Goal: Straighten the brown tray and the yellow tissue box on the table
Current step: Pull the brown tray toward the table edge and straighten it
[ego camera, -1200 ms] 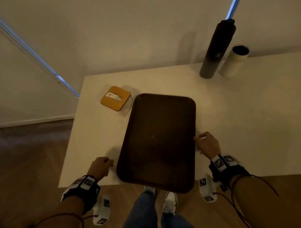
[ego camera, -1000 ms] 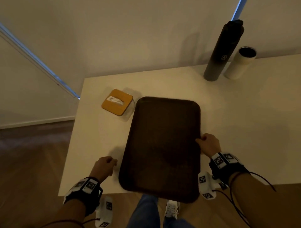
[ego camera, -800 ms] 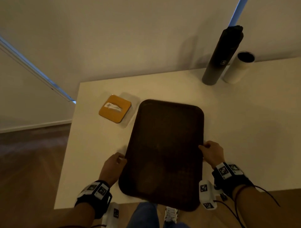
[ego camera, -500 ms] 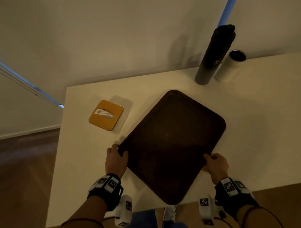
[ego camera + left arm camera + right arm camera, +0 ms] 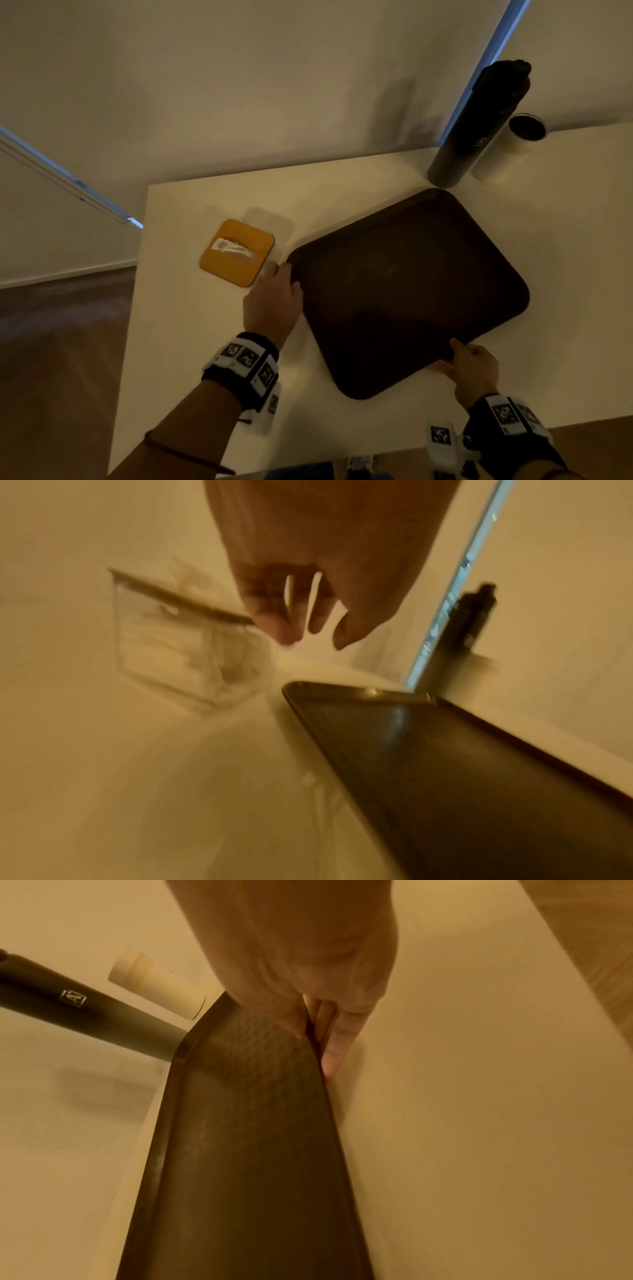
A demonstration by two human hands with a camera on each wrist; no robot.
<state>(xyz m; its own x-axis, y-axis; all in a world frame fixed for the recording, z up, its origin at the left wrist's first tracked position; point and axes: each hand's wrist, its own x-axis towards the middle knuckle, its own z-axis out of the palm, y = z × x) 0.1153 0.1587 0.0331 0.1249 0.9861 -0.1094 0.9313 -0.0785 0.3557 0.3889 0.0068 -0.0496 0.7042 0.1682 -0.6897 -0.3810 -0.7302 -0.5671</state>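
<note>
The brown tray (image 5: 404, 291) lies skewed on the white table (image 5: 205, 342), one corner pointing at me. My right hand (image 5: 459, 353) pinches its near right rim, thumb on top and fingers underneath, as the right wrist view shows on the tray (image 5: 246, 1150) with the hand (image 5: 315, 1039). My left hand (image 5: 282, 277) hovers at the tray's left corner, fingers loose and holding nothing (image 5: 308, 631). The tissue box (image 5: 236, 251), clear-walled with a yellow lid and a white tissue poking out, stands turned at an angle just left of that hand (image 5: 185, 653).
A tall black bottle (image 5: 476, 126) and a white cup (image 5: 507, 150) stand at the table's back, just beyond the tray's far corner. The wall runs behind the table. The table's left and near edges drop to a wooden floor.
The tray has been turned clockwise and slid further onto the table, its far corner now close to the bottle. My left hand moved forward with the tray's corner and now sits beside the tissue box.
</note>
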